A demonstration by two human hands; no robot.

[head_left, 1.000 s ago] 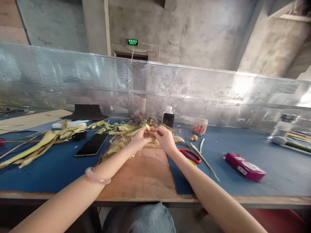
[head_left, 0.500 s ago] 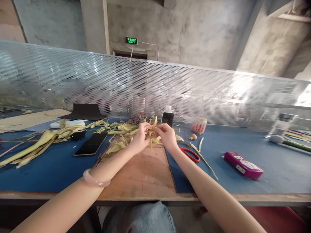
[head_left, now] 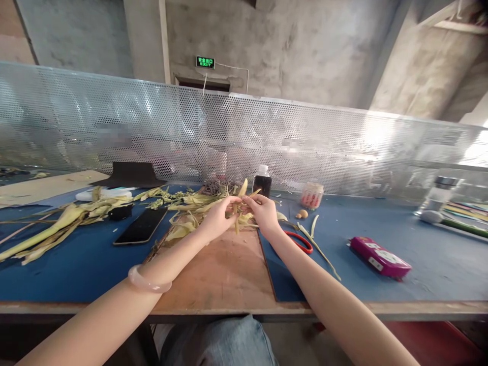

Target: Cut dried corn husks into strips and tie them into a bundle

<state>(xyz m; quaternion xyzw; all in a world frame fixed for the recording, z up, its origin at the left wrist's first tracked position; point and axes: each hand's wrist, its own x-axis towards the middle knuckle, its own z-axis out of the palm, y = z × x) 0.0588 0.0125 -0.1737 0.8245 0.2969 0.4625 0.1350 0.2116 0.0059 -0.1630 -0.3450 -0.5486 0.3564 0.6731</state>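
Observation:
My left hand (head_left: 220, 217) and my right hand (head_left: 263, 212) meet above the far end of a brown wooden board (head_left: 224, 274). Between their pinched fingertips is a yellowish strip of dried husk (head_left: 243, 188), one end pointing up and another hanging below the fingers. Part of the strip is hidden by the fingers. More pale husk pieces (head_left: 183, 227) lie loose on the board behind and left of my left hand. Red-handled scissors (head_left: 307, 244) lie beside my right forearm, their blades out of sight.
A black phone (head_left: 141, 227) and a bundle of dried stalks (head_left: 57, 229) lie to the left. A dark bottle (head_left: 262, 183) stands behind my hands. Rightward are a jar (head_left: 311, 196), a thin stalk (head_left: 324, 254), a magenta pack (head_left: 380, 256) and a clear flask (head_left: 438, 195). A perforated metal screen (head_left: 305, 142) borders the back.
Both hands stay together at the husk strip, with only a small shift of the fingers. The whole view has moved slightly.

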